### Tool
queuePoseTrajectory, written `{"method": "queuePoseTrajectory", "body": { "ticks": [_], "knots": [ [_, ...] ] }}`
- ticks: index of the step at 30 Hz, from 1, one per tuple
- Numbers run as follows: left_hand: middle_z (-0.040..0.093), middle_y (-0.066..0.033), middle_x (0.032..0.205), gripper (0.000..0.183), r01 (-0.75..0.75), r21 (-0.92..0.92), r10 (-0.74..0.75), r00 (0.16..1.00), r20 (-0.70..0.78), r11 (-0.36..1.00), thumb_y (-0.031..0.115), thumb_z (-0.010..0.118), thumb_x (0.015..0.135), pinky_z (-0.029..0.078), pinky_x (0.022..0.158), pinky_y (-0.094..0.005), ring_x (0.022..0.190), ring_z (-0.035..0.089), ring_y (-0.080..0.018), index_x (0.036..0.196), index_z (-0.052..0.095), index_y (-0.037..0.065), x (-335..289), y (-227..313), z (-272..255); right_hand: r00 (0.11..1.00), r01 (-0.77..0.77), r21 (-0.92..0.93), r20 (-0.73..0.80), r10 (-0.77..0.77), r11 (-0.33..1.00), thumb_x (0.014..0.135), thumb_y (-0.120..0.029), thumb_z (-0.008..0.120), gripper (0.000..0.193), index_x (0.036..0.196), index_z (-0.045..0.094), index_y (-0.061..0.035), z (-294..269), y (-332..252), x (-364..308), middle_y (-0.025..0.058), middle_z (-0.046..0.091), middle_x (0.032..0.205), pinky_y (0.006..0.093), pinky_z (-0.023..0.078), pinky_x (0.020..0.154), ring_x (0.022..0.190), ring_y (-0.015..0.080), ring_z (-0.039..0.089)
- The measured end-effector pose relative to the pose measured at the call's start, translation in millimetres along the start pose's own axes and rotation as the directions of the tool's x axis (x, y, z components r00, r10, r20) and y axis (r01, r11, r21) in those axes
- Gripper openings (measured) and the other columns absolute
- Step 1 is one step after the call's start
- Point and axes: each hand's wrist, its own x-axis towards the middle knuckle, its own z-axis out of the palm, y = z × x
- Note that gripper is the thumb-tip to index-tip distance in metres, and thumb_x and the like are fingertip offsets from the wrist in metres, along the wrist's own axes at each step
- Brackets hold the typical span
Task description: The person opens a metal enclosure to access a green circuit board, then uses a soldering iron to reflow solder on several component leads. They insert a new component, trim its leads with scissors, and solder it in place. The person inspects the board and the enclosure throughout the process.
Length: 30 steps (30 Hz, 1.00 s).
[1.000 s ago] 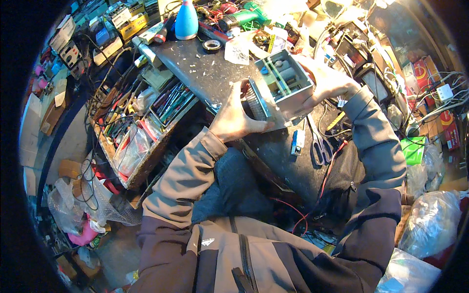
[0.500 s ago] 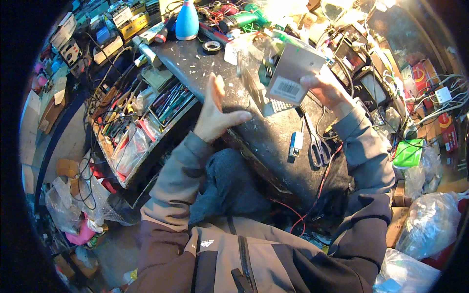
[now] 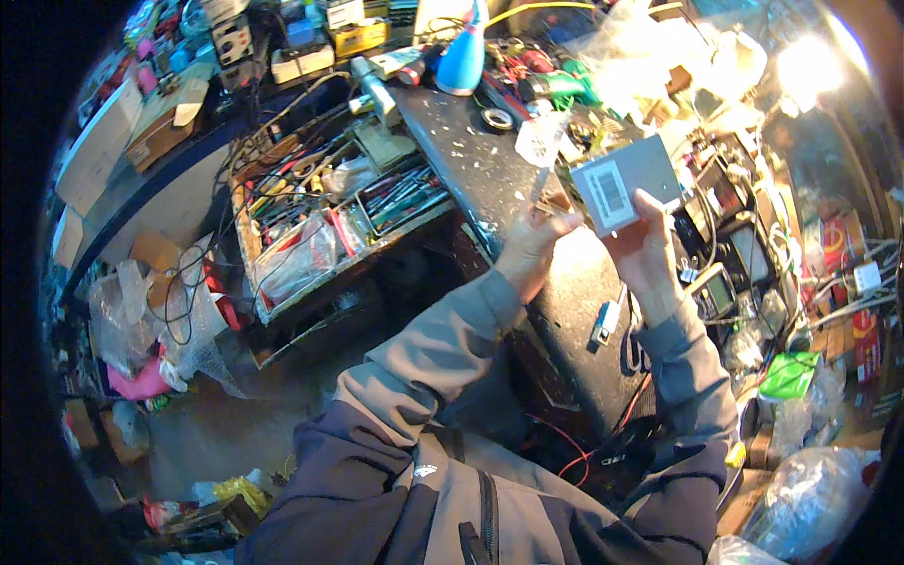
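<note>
My right hand grips a flat grey metal case from its lower edge, thumb across the face. A white barcode label sits on that face, turned up toward me. Just left of the case is my left hand, fingers bent and thumb pointing toward the case's edge. A small brownish bit shows at its fingertips, too blurred to name. Under the hands, a small blue-and-white part lies on the dark bench. The scissors beside it are partly covered by my right forearm.
At the bench's far end stand a blue bottle, a tape roll and a green tool. An open drawer of hand tools juts out on the left. Cables and devices crowd the right side, beneath a bright lamp.
My view has turned, so the bench sits farther right. The case is tilted differently, its label now upright. My left hand has come nearer the case, its spread fingers now bent.
</note>
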Motion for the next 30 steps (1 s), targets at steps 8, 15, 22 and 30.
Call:
{"method": "queuePoseTrajectory", "body": {
  "ticks": [8, 15, 22, 30],
  "knots": [
    [0.062, -0.0064, 0.108, 0.044, 0.029, 0.104, -0.021, 0.997, -0.079, 0.994, 0.021, 0.079, 0.084, 0.046, 0.099, -0.0327, 0.107, 0.060, -0.0174, 0.116, 0.055, 0.002, -8, 7, -18, 0.978, 0.145, -0.034, -0.150, -0.148, 0.989, 0.087, -0.039, 0.075, 0.042, 0.118, 0.064, -0.0124, -5, -25, 13, 0.0052, 0.066, 0.122, 0.0477, 0.049, 0.105, 0.117, 0.0235, 0.061],
    [0.060, -0.0187, 0.129, 0.046, 0.083, 0.009, -0.082, 0.996, -0.024, 0.997, 0.034, 0.070, 0.091, 0.040, 0.116, -0.0444, 0.131, 0.052, -0.0340, 0.118, 0.058, -0.002, 1, 65, -46, 0.999, 0.049, -0.305, 0.034, -0.041, 0.951, 0.086, -0.029, 0.078, 0.047, 0.123, 0.061, -0.0069, -7, -64, 3, 0.0041, 0.069, 0.115, 0.0362, 0.053, 0.097, 0.108, 0.0187, 0.066],
    [0.043, -0.0385, 0.139, 0.099, 0.153, -0.319, -0.200, 0.972, -0.122, 0.935, 0.050, 0.072, 0.083, 0.034, 0.117, -0.0604, 0.131, 0.045, -0.0522, 0.140, 0.030, -0.019, 45, 171, -107, 1.000, 0.014, -0.382, 0.022, -0.006, 0.924, 0.085, -0.024, 0.077, 0.044, 0.122, 0.061, -0.0052, -8, -80, 5, 0.0049, 0.068, 0.112, 0.0387, 0.055, 0.096, 0.109, 0.0198, 0.066],
    [0.031, -0.0356, 0.150, 0.105, 0.160, -0.256, -0.227, 0.938, -0.261, 0.953, 0.060, 0.069, 0.078, 0.030, 0.116, -0.0660, 0.137, 0.036, -0.0521, 0.151, 0.029, -0.004, 95, 190, -130, 0.999, -0.038, -0.475, -0.022, 0.031, 0.879, 0.086, -0.028, 0.075, 0.046, 0.124, 0.063, -0.0056, -29, -80, 3, 0.0055, 0.068, 0.117, 0.0350, 0.051, 0.094, 0.108, 0.0172, 0.065]
  ]
}}
